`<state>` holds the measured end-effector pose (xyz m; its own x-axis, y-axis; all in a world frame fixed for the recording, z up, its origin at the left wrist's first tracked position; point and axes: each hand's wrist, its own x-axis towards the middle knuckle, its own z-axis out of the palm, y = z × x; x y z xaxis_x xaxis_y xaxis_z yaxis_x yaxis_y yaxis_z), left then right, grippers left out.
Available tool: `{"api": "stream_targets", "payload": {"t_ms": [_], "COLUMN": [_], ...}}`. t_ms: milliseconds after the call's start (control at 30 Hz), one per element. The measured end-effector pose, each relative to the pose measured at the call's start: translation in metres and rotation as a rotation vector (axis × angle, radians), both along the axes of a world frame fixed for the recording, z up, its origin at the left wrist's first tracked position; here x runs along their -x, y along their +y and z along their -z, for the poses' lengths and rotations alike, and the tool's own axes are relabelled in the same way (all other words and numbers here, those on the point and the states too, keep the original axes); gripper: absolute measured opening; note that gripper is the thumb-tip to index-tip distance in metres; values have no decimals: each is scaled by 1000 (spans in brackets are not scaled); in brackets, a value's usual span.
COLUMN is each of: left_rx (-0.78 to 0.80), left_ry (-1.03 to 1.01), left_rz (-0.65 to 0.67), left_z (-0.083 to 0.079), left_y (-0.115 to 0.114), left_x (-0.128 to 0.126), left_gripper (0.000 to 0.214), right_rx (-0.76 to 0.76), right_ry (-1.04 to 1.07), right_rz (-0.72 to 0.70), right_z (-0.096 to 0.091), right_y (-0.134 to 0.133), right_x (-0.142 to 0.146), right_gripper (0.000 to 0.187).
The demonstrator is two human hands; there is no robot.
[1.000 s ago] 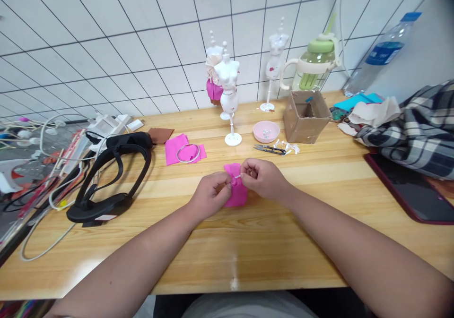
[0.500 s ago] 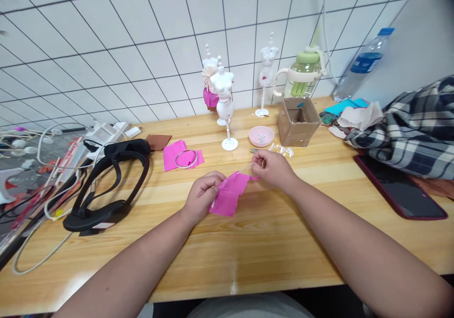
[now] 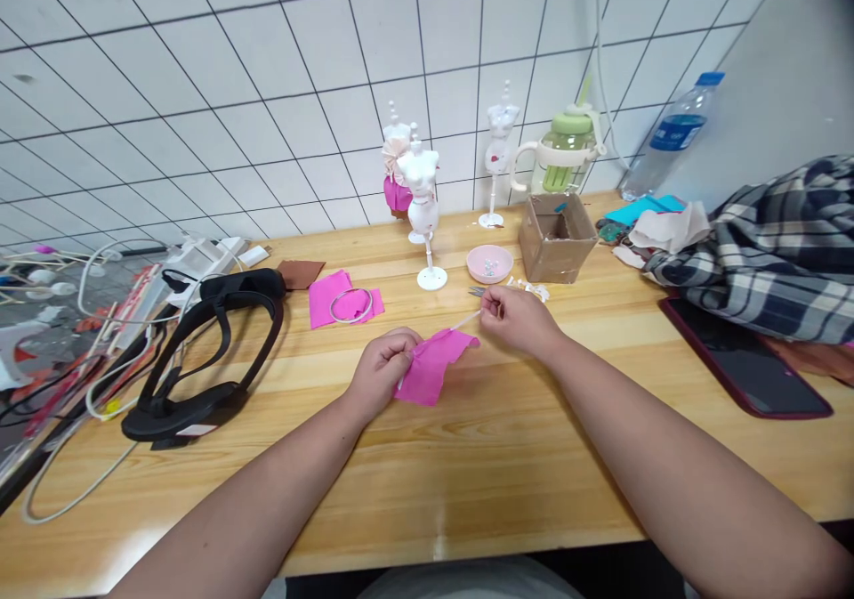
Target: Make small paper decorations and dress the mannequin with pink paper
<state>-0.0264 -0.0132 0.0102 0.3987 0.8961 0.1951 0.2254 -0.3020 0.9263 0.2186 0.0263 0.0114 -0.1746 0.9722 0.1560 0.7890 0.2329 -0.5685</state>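
Pink cloth [image 3: 435,368], over the table [image 3: 480,483]: long axis slants from the left hand [image 3: 382,368] rightward and slightly forward, free corner pointing right. Left grip pinches its left end. Right hand [image 3: 513,319], just beyond the free corner, pinches a white strip [image 3: 466,320] running to the cloth's far edge.

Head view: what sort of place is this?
Likely a small craft or dressmaking workspace: a miniature white mannequin on a round base, a thin bright-pink cloth piece in the left hand, and a round pale-pink bowl holding small pale bits.
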Motion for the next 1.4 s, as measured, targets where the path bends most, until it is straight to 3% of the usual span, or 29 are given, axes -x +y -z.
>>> {"api": "stream_targets", "payload": {"t_ms": [567,667,867,1033,1133,1233,1300,1400], "left_rx": [65,54,-73,-39,-5,-7,-95,-359], "left_ry": [-14,-64,-216,-129,-16,86,199,430], "left_rz": [-12,-89,-395,-332,-250,-104,14,148], "left_z": [6,7,8,3,2,2,1,-6], "left_y": [2,1,0,-2,-2,-3,-4,-7], "left_x": [0,1,2,0,-4,-8,-10,-7], "left_gripper": [28,27,18,21,26,29,27,28], "right_rx": [14,8,37,40,22,-63,-102,-96], "right_ry": [-114,-127,-202,-248,-250,-172,-99,-73], "right_rz": [86,185,395,450,420,308,146,-122], "right_z": [0,-1,-2,0,1,-2,-6,-12], "right_y": [4,8,17,19,17,12,6,-8], "right_x": [-9,-17,-39,-46,-45,-35,-23,-2], "right_gripper": [5,7,13,20,29,24,19,19]}}
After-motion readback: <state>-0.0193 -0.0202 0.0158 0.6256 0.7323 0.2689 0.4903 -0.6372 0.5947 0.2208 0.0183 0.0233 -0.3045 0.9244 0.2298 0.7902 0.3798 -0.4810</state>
